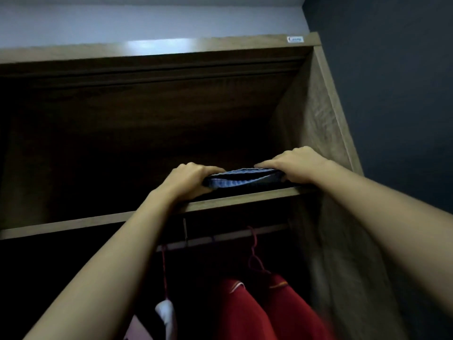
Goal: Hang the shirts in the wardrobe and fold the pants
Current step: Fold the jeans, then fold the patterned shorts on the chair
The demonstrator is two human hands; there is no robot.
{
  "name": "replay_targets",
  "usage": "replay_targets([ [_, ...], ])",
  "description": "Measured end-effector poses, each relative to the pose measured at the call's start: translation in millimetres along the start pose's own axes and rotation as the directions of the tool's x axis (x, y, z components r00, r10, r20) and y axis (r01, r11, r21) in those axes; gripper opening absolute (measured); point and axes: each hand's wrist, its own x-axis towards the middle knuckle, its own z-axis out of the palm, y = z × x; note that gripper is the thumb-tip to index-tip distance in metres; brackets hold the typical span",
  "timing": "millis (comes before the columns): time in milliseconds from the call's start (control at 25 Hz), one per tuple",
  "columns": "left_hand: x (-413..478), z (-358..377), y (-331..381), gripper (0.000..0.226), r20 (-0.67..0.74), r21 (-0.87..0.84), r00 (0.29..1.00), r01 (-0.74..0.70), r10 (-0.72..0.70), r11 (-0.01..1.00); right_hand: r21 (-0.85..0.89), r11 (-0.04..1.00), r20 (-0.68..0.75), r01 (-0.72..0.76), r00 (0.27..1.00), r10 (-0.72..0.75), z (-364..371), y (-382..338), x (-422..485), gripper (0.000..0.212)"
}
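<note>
Gripping folded jeans (241, 179) w/ both hands' fingers (193, 168) clamped on shelf (98, 220); sticker (295, 39) unreadable.

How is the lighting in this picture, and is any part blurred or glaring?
Head view: dim overall; the shelf recess behind the folded jeans is nearly black; glare on the wardrobe top; the red shirts look blurred at the bottom edge.

The folded pants (241, 179) are blue denim with a darker navy inside. The wardrobe (316, 123) is grey-brown wood grain, its interior nearly black in shadow. Two shirts (257, 312) are red with thin white and orange trim, on red hangers (255, 256). The wall (392, 94) is dark slate blue; the ceiling (147, 20) is pale grey.
</note>
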Motion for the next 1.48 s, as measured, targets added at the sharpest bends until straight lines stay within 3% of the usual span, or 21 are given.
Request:
replay_targets([
  [120, -6.3, -0.9, -5.3, 0.051, 0.226, -0.178, 0.973, 0.080, -0.038, 0.981, 0.204, 0.975, 0.073, -0.091, 0.994, 0.077, 13.8, -1.3, -4.3, 0.051],
  [200, -16.5, -5.5, -4.9, 0.056, 0.351, -0.353, 0.934, 0.197, -0.066, 0.915, 0.438, 0.875, 0.214, -0.206, 0.969, 0.121, 11.2, -2.4, -9.1, 0.048],
  [280, -21.3, -7.7, -1.1, 0.072, 0.375, -0.344, 0.920, 0.255, -0.117, 0.904, 0.524, 0.800, 0.337, -0.292, 0.934, 0.120, 4.9, -7.8, -13.0, 0.055],
  [360, -22.4, -6.1, 7.7, 0.081, 0.381, -0.263, 0.909, 0.284, -0.171, 0.922, 0.472, 0.831, 0.344, -0.293, 0.930, 0.132, 3.8, -17.2, -18.7, 0.062],
  [560, -35.3, -0.8, 27.3, 0.076, 0.248, -0.064, 0.930, 0.295, -0.271, 0.953, 0.410, 0.868, 0.189, -0.282, 0.957, 0.222, 16.4, -30.1, -26.0, 0.063],
  [680, -45.3, 10.3, 36.3, 0.072, 0.055, 0.051, 0.960, 0.272, -0.275, 0.961, 0.438, 0.837, 0.117, -0.329, 0.943, 0.310, 24.6, -38.1, -33.2, 0.053],
  [800, -68.8, 18.5, 39.4, 0.079, -0.210, -0.115, 0.932, 0.276, -0.295, 0.954, 0.504, 0.802, -0.062, -0.322, 0.912, 0.405, 35.4, -59.3, -47.3, 0.057],
  [920, -119.8, 20.8, 48.0, 0.078, -0.368, -0.289, 0.869, 0.230, -0.330, 0.929, 0.664, 0.730, -0.258, -0.162, 0.866, 0.427, 40.4, -122.5, -73.4, 0.072],
  [1040, -208.5, 40.5, 63.6, 0.067, -0.328, -0.299, 0.864, 0.288, -0.382, 0.910, 0.821, 0.568, -0.267, 0.056, 0.917, 0.295, 42.7, -219.1, -133.7, 0.070],
  [1160, -320.7, 72.1, 77.9, 0.065, -0.182, -0.249, 0.851, 0.445, -0.493, 0.860, 0.891, 0.442, -0.176, 0.104, 0.977, 0.124, 61.0, -306.1, -197.4, 0.071],
  [1280, -459.6, 83.2, 107.6, 0.069, 0.117, -0.169, 0.698, 0.715, -0.707, 0.678, 0.910, 0.404, -0.043, 0.092, 0.991, -0.129, 64.9, -401.3, -259.2, 0.070],
  [1480, -669.7, 36.7, 173.4, 0.078, 0.349, 0.064, 0.292, 0.940, -0.890, 0.334, 0.953, 0.282, 0.018, 0.116, 0.902, -0.432, 14.4, -540.5, -374.5, 0.068],
])
